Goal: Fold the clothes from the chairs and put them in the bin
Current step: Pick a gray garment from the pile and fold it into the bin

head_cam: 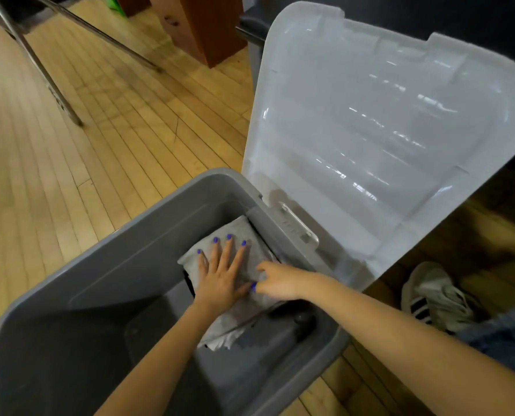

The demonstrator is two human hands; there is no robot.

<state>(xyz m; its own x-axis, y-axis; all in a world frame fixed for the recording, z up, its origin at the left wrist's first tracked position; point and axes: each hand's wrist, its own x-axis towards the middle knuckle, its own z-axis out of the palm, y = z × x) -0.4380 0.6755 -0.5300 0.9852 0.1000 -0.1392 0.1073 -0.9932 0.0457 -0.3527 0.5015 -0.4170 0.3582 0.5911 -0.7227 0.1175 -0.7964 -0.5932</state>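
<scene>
The folded gray shirt point(244, 265) lies deep in the gray bin point(106, 250), near its far wall. The left hand point(221, 274) presses it flat, fingers straight. The right hand point(280, 280) curls on its edge. The clear lid point(385, 130) stands open behind. A sneaker point(436, 295) sits right, on the wood floor point(70, 160).

Blue nail polish point(228, 236); striped grey sneaker point(433, 298); jeans point(502, 334).
</scene>
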